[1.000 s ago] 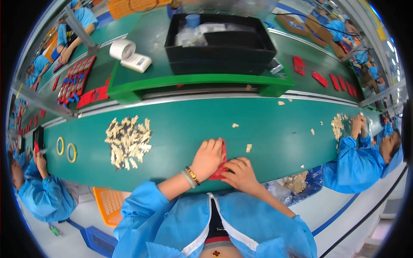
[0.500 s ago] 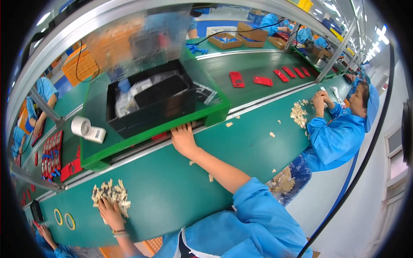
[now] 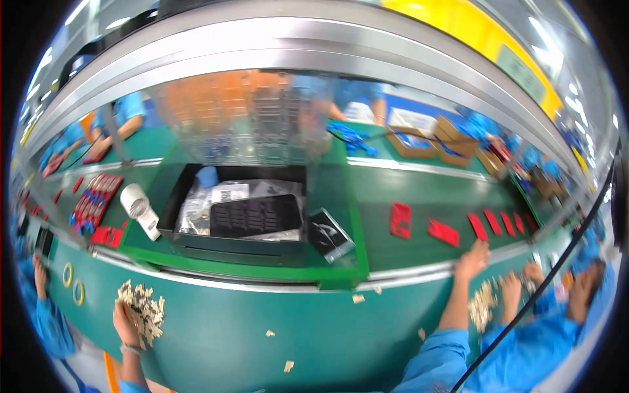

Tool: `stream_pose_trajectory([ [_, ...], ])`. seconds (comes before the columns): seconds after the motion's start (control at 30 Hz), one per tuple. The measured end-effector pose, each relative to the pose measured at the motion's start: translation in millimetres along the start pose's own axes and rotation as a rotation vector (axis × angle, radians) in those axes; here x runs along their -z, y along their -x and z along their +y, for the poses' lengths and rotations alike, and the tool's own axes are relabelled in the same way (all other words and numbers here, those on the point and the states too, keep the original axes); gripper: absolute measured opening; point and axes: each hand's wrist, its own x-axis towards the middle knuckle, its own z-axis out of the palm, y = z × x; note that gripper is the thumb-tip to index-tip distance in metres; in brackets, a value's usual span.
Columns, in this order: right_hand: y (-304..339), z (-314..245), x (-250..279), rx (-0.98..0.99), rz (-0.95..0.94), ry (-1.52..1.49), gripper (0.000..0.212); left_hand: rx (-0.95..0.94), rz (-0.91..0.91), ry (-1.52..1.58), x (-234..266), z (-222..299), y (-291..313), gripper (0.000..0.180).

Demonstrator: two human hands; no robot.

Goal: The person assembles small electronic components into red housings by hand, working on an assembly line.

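At the left, my left hand [image 3: 126,323] rests against a heap of small cream-coloured pieces [image 3: 150,312] on the green work surface. Its fingers are drawn together at the heap's edge; whatever they may hold is hidden. My right arm stretches forward at the right, and my right hand [image 3: 473,261] is over the metal rail. Its blurred fingertips meet the near end of a flat red phone-shaped part [image 3: 477,227]; whether they grip it cannot be made out. More such parts lie along the green belt, among them one red part [image 3: 443,232] to the left.
A black bin [image 3: 239,247] with plastic bags and a dark tray stands on a green-edged shelf [image 3: 255,270]. A white handheld fan [image 3: 139,208] is beside it. Close on my right, a co-worker's hands [image 3: 514,291] work near another cream heap [image 3: 481,306]. A black cable crosses the right side.
My right hand has left the shelf's underside and moved far right to the red parts. My left hand stays at the heap, its fingers now closer together. The view has swung round.
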Motion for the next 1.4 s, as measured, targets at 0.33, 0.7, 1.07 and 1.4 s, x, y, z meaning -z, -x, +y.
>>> stream_pose_trajectory([
  [0.33,-85.6,69.5,-103.8,0.256,-0.196,0.064,0.029,0.276,0.116,0.177,16.2,31.2,-12.7,0.018],
  [0.7,68.4,-81.2,156.4,0.22,0.065,-0.756,0.014,0.608,0.117,0.831,21.4,13.2,-57.4,0.015],
  [1.07,317.1,-298.0,432.0,1.05,-0.543,-1.294,0.019,0.42,-0.55,1.448,0.6,135.2,-3.4,0.012],
  [1.4,297.2,-368.0,467.4,0.222,-0.783,-1.776,0.015,0.42,-0.955,1.895,24.1,203.6,54.8,0.009],
])
